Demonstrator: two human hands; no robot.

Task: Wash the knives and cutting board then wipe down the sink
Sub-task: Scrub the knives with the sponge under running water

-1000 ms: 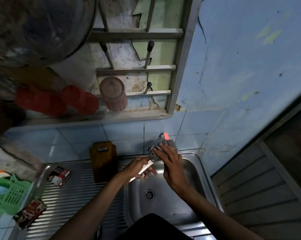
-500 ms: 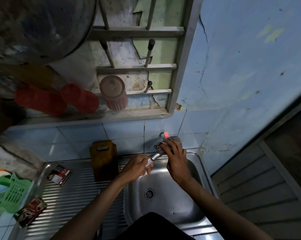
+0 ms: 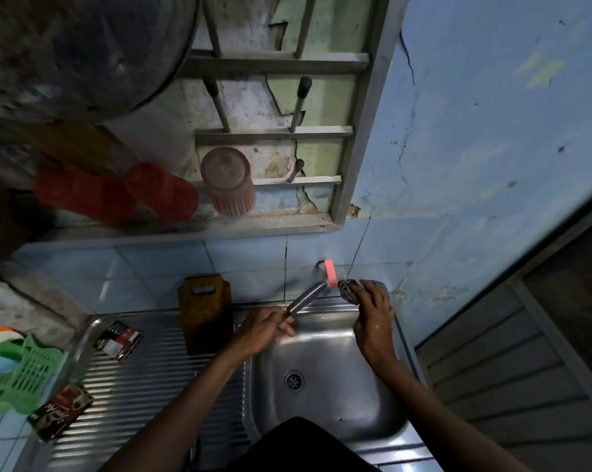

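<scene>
1. The knife [image 3: 304, 298] was over the back of the sink [image 3: 325, 403], its blade slanting up and right toward the tap [image 3: 329, 272], the tip just beside the tap's pink spout. That looked like a pose for rinsing, though no stream of water could be made out.
2. The left hand [image 3: 263, 330] gripped the knife by the handle, fingers curled round it so the handle was mostly hidden. Holding it there kept the fingers off the edge and left the whole blade bare.
3. The right hand [image 3: 373, 315] held a dark scrubber [image 3: 349, 290] bunched under its fingers at the sink's back right corner, just right of the tap and apart from the blade. I judged it was being kept out of the way during a rinse, or being parked on the rim.
4. The board [image 3: 206, 311] stood upright against the tiled wall at the back of the drainer [image 3: 144, 396], just left of the left hand. It looked not yet washed, but the dim light made that unsure.
5. Two sachets lay on the drainer: one [image 3: 119, 339] near the board, one [image 3: 62, 413] at the front left edge. A green basket [image 3: 25, 379] stood further left.
6. Above, a wall rack [image 3: 274, 131] held an upturned cup [image 3: 228, 182], with red cups [image 3: 161, 190] beside it.
7. Nothing lay in the basin around the drain [image 3: 293, 381]. The board stood close to the left elbow's path and could be knocked.
</scene>
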